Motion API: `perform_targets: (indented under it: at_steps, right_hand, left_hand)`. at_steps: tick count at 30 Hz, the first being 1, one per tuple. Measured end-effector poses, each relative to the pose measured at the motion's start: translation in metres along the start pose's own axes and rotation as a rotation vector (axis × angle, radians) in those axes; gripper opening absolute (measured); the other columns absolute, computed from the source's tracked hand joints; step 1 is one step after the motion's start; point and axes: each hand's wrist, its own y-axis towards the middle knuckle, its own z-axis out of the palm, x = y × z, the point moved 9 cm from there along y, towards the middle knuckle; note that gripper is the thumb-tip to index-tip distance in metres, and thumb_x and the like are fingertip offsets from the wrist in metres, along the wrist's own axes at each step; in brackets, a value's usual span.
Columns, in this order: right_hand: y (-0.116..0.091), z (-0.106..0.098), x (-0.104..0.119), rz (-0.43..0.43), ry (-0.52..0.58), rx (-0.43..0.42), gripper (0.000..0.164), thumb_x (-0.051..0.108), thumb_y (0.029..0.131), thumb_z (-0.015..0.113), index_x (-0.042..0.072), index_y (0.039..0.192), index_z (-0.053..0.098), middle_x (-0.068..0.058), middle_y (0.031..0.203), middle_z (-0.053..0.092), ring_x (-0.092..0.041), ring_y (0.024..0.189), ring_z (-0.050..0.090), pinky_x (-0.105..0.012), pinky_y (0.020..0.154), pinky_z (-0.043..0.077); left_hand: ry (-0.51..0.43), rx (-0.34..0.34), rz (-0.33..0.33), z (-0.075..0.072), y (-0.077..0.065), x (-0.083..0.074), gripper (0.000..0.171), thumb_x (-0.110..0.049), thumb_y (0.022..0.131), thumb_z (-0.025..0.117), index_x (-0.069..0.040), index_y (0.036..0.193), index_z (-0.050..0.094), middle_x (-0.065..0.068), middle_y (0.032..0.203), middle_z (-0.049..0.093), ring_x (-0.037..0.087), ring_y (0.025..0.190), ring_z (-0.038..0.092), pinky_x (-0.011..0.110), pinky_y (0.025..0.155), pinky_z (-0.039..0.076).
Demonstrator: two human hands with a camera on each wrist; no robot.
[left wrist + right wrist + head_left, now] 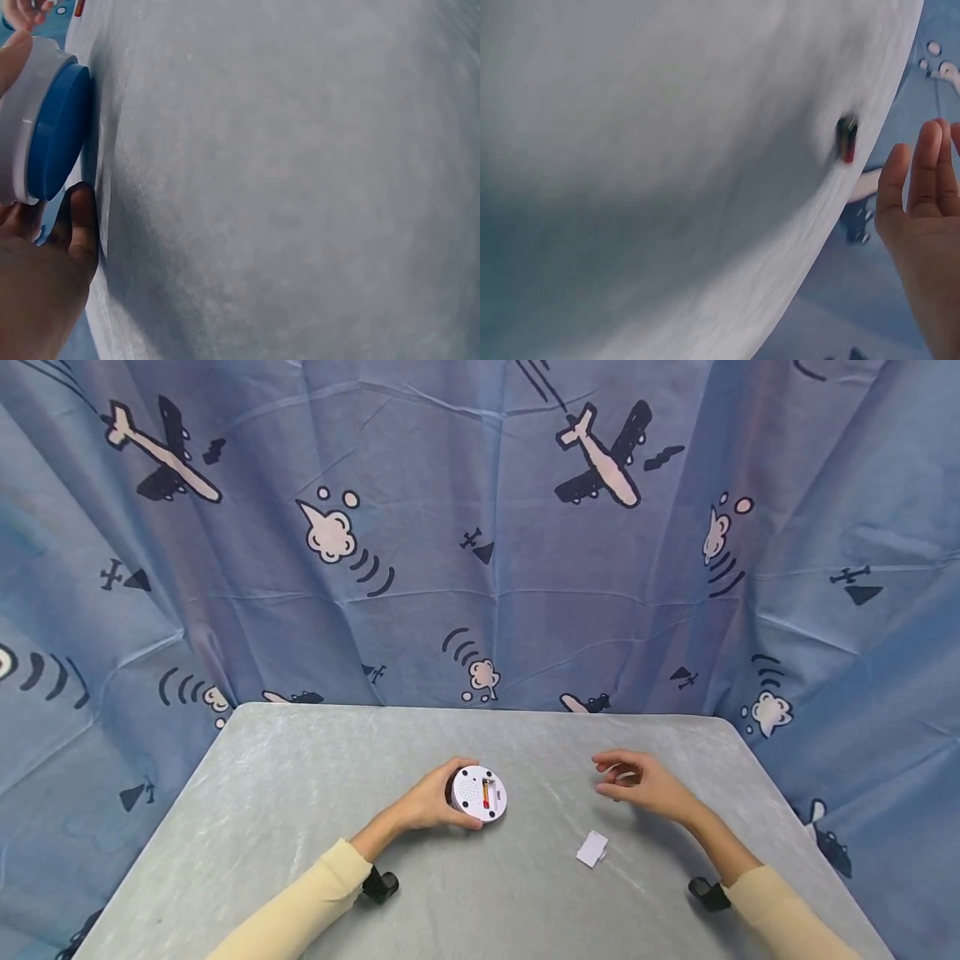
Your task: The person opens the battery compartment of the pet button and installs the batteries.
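Observation:
My left hand (pixel 438 797) grips a round white device (pixel 471 793) by its edge, its underside turned up towards the head camera. That underside has small dark feet, a patch of holes and an uncovered battery compartment, where one battery (pixel 486 794) shows. In the left wrist view the device's other side is a blue disc (pixel 61 133), tilted close over the table. My right hand (pixel 643 783) hovers above the table with loosely bent fingers and nothing between them. A small dark and red battery (pixel 847 139) lies on the table near it in the right wrist view, slightly blurred.
A white battery cover (pixel 592 849) with small tabs lies on the pale grey table (pixel 510 893), between the two arms and nearer to the right one. Behind the table hangs a blue curtain (pixel 420 635) printed with planes. Dark camera straps (pixel 381 887) sit at both wrists.

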Motion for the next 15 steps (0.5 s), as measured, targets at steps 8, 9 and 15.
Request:
perform_targets:
  at_steps: [8,9,15]
  right_hand:
    - [-0.020,-0.019,-0.015,0.092,-0.078,-0.023,0.052,0.011,0.088,0.081,-0.009,0.131,0.060,-0.024,0.118,0.064,-0.044,0.102,0.061,-0.041,0.083,0.056]
    - [-0.022,-0.020,-0.017,0.101,-0.080,-0.023,0.053,0.011,0.088,0.082,-0.008,0.132,0.060,-0.024,0.118,0.064,-0.043,0.102,0.061,-0.042,0.083,0.056]
    - [-0.034,-0.026,-0.032,0.155,-0.115,-0.013,0.061,0.015,0.084,0.086,-0.006,0.133,0.059,-0.019,0.120,0.064,-0.037,0.103,0.062,-0.042,0.082,0.056]
  left_hand:
    - [-0.017,0.014,-0.016,0.000,-0.001,0.002,0.091,-0.014,0.070,0.095,0.006,0.144,0.046,0.010,0.125,0.061,0.023,0.116,0.055,0.039,0.104,0.040]
    - [-0.016,0.015,-0.017,0.000,-0.001,0.001,0.091,-0.014,0.071,0.095,0.006,0.144,0.046,0.010,0.125,0.061,0.023,0.116,0.055,0.039,0.104,0.040]
    - [-0.015,0.017,-0.034,0.000,-0.002,0.002,0.090,-0.015,0.072,0.095,0.005,0.144,0.046,0.009,0.125,0.061,0.023,0.116,0.055,0.040,0.104,0.040]
